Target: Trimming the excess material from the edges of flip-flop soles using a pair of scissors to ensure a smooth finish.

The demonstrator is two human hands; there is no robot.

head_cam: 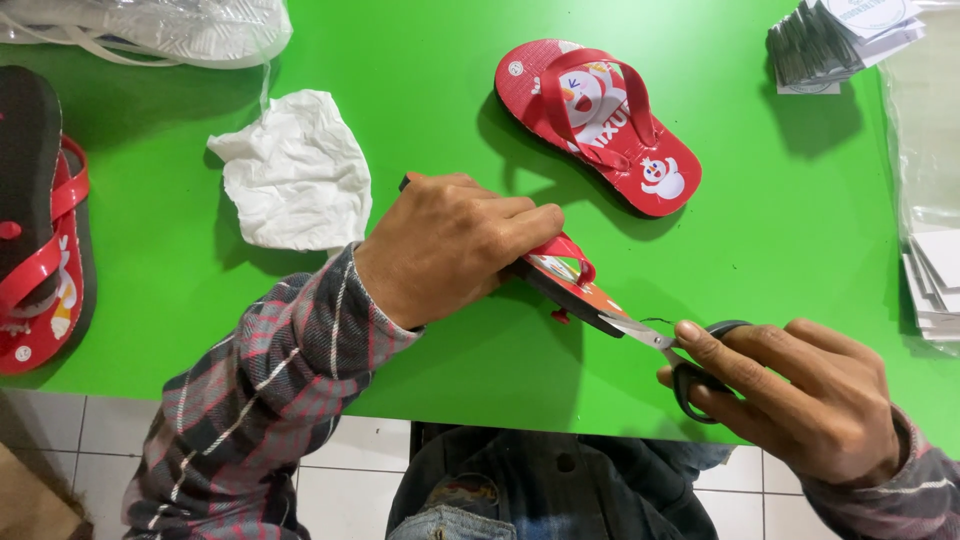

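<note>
Clear plastic bag [180,30] at the top left edge, pale flat items inside, can't tell what; another clear plastic wrap [915,130] at the right edge with white cards [935,280] lying at its lower end. Stack of grey-and-white paper tags [835,40] top right, loose on the green table [780,230]. Crumpled white paper [295,165] just beyond the left hand's knuckles, not touching as far as visible. Finished-looking red flip-flop [595,120] with cartoon print lies flat, well beyond the fingers of both hands, nothing covering it. Stacked pair of red-and-black flip-flops [40,220] at the far left edge, well apart from the hands. Left hand [450,245] closed over the small red sandal [565,280], fingers wrapped down across its heel end, thumb side hidden; sandal is tilted on edge, black sole facing the person, red strap loop sticking up just past the fingertips, a little red plug showing under the sole. Right hand [790,390] grips black-handled scissors [680,355], fingers curled through and around the loops, index finger laid along the top. Blades nearly shut, tips touching the sandal's toe-end edge, between the two hands. Thin dark thread just above the blades. Plaid sleeves on both wrists; tiled floor below the table edge.
</note>
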